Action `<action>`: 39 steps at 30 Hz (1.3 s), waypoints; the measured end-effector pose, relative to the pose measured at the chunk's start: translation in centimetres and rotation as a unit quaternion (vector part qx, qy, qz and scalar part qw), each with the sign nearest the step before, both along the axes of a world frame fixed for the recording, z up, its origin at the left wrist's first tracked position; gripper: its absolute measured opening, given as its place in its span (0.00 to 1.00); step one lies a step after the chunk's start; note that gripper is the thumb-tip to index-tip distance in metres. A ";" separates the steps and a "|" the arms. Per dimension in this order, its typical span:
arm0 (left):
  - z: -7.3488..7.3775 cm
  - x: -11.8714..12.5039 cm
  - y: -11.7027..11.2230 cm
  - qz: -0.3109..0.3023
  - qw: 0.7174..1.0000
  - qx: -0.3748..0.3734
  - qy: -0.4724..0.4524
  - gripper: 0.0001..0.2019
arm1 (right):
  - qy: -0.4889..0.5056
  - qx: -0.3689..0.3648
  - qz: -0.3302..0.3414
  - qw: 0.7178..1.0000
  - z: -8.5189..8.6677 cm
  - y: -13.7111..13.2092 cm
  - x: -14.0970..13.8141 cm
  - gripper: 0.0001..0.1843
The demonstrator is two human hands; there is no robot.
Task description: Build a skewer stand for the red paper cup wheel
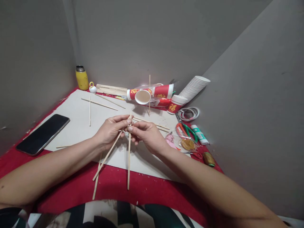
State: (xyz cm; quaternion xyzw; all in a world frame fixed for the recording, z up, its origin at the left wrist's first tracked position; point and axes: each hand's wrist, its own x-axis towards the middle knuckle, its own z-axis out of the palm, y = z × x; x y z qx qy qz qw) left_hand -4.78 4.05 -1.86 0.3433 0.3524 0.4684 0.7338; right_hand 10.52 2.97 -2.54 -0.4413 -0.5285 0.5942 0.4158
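Both of my hands meet over the white board [147, 161] and pinch wooden chopsticks near their upper ends. My left hand [110, 129] has its thumb against one upright chopstick [129, 161]. My right hand [147, 134] closes on that same chopstick just below the left thumb. A second chopstick [106, 158] slants down to the left from between the fingers. Whether anything ties the two where they meet is hidden by my fingertips. Another chopstick [96, 183] lies below my left wrist, over the board's front edge.
Loose chopsticks [99, 104] lie crossed on the board, left of a bundle of paper cups [163, 91]. A black phone [44, 133] rests at left, a yellow bottle [82, 78] behind. On the right are stacked cups [194, 87], green-handled scissors [191, 133], a glue tube [199, 134] and a thread spool [209, 159].
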 end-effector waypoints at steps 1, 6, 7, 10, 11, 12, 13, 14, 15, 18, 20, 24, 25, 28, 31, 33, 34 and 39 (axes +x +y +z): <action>0.0 0.0 0.0 0.003 1.000 0.000 0.008 0.12 | -0.005 0.000 0.002 1.000 0.0 0.0 0.0 0.19; 0.1 -0.3 0.5 0.032 0.999 0.012 0.028 0.11 | -0.005 0.011 0.018 1.000 0.4 0.2 1.1 0.14; 0.1 -0.3 0.7 0.040 0.999 0.012 0.030 0.10 | 0.001 0.014 0.009 1.000 0.6 0.4 1.5 0.12; 0.2 -0.3 0.8 0.042 0.999 -0.007 0.034 0.07 | 0.016 0.009 -0.012 1.000 1.2 0.8 2.7 0.10; 0.2 -0.3 0.8 0.037 0.999 -0.015 0.032 0.06 | 0.022 0.005 -0.013 1.000 1.3 1.0 3.1 0.11; 0.2 -0.2 0.8 0.030 0.999 -0.024 0.032 0.05 | 0.028 0.002 -0.011 1.000 1.4 1.2 3.4 0.11; 0.2 -0.2 0.7 0.023 0.999 -0.032 0.032 0.05 | 0.033 -0.002 -0.008 0.999 1.4 1.4 3.7 0.12; 0.2 -0.1 0.6 0.016 0.999 -0.037 0.034 0.04 | 0.038 -0.004 -0.003 0.999 1.4 1.6 3.9 0.13; 0.2 -0.1 0.5 0.010 0.998 -0.039 0.037 0.04 | 0.041 -0.004 0.000 0.999 1.3 1.8 4.1 0.14; 0.2 -0.1 0.3 -0.012 0.998 -0.034 0.044 0.05 | 0.036 0.007 0.006 0.999 1.1 2.2 4.3 0.14; 0.3 -0.1 0.2 -0.028 0.998 -0.031 0.044 0.05 | 0.036 0.018 0.008 0.999 1.0 2.4 4.4 0.13; 0.4 0.0 -0.1 -0.039 0.998 -0.027 0.050 0.06 | 0.052 0.033 0.008 0.998 1.0 2.5 4.4 0.13; 0.4 0.0 -0.1 -0.037 0.998 -0.024 0.051 0.07 | 0.050 0.041 0.006 0.998 1.0 2.5 4.4 0.13; 0.4 -0.1 -0.1 -0.031 0.998 -0.011 0.045 0.11 | 0.005 0.105 -0.015 0.994 0.9 2.5 4.4 0.13; 0.3 -0.3 -0.3 -0.047 0.998 0.015 0.039 0.18 | -0.046 0.140 -0.060 0.987 0.8 2.6 4.3 0.15; 0.4 -0.3 -0.5 -0.066 0.996 0.034 0.042 0.23 | -0.050 0.125 -0.074 0.988 0.9 2.6 4.3 0.18; 0.4 -0.3 -0.6 -0.073 0.995 0.042 0.045 0.26 | -0.047 0.118 -0.070 0.989 0.9 2.6 4.3 0.18; 0.2 -0.4 -0.8 -0.092 0.991 0.075 0.058 0.34 | -0.024 0.095 0.005 0.995 1.2 2.4 4.2 0.15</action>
